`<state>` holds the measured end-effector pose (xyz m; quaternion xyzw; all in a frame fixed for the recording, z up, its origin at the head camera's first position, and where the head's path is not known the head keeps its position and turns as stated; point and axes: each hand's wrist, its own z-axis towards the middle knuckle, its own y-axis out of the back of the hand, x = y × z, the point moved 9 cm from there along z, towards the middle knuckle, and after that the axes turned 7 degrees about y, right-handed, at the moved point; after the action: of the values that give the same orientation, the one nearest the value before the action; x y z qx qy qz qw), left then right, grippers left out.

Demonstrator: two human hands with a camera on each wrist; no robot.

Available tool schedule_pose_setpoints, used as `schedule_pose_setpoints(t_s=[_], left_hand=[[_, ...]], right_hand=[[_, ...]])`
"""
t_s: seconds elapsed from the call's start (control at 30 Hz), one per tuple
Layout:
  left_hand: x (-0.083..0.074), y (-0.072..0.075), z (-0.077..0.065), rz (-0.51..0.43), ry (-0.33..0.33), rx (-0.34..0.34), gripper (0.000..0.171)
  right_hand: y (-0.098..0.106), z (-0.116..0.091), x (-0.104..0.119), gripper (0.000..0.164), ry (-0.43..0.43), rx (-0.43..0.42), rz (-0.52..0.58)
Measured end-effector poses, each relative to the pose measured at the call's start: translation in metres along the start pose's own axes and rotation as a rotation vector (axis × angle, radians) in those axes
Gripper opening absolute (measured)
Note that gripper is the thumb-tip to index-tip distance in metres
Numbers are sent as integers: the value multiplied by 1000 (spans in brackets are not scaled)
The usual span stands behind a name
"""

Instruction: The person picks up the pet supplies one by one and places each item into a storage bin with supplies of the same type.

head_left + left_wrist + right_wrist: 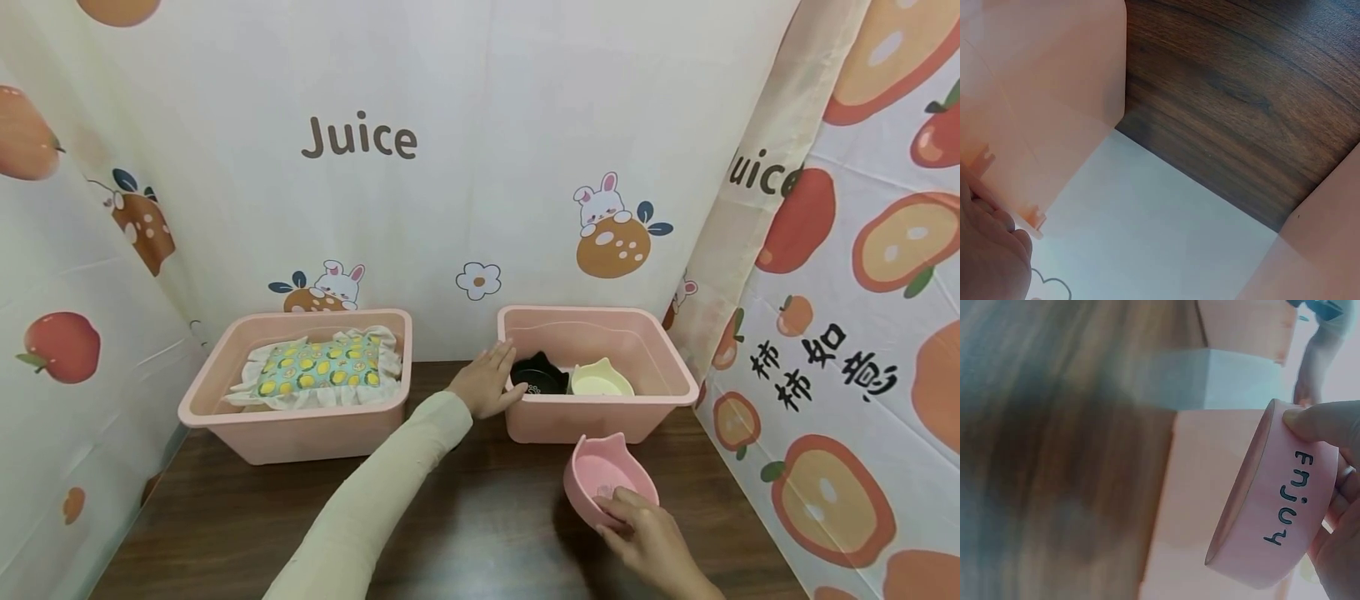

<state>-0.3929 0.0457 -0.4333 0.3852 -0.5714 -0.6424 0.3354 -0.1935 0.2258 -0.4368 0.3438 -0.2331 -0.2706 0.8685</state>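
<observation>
My right hand (648,533) grips a pink cat-eared bowl (581,483) by its near side, above the table. In the right wrist view the thumb presses the outer wall of this bowl (1275,500), beside the dark lettering "Enjoy". My left hand (486,382) rests on the left rim of the right pink basin (600,421), fingers extended and thumb apart. Inside that basin are a black cat-eared bowl (542,377) and a pale yellow cat-eared bowl (602,379), side by side. The left wrist view shows the left hand (991,256) against the basin's edge.
Another pink basin (322,429) stands to the left, holding a lemon-print cushion (321,367) with white frills. Both basins stand on a dark wooden table (472,533). Fruit-printed cloth (480,167) hangs behind and along both sides.
</observation>
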Motion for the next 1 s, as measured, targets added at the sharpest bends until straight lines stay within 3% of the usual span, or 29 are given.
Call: schedule_pose_setpoints(t_s=[0.33, 0.47, 0.5, 0.63, 0.8, 0.9, 1.0], left_hand=[[0, 0, 0, -5, -7, -11, 75], [0, -1, 1, -1, 0, -4, 75], [0, -1, 1, -1, 3, 0, 75], [1, -1, 2, 8, 13, 17, 75], [1, -1, 0, -5, 9, -3, 75], [0, 0, 0, -14, -1, -15, 74], [0, 0, 0, -19, 0, -12, 75]], right_hand=[[24, 24, 13, 35, 116, -31, -21], [31, 34, 14, 18, 153, -56, -17], [33, 36, 14, 19, 157, -62, -19], [37, 47, 13, 47, 157, -72, -44], [41, 62, 11, 50, 177, -80, -57], [43, 70, 8, 49, 197, -85, -61], [46, 78, 5, 29, 208, -77, -67]])
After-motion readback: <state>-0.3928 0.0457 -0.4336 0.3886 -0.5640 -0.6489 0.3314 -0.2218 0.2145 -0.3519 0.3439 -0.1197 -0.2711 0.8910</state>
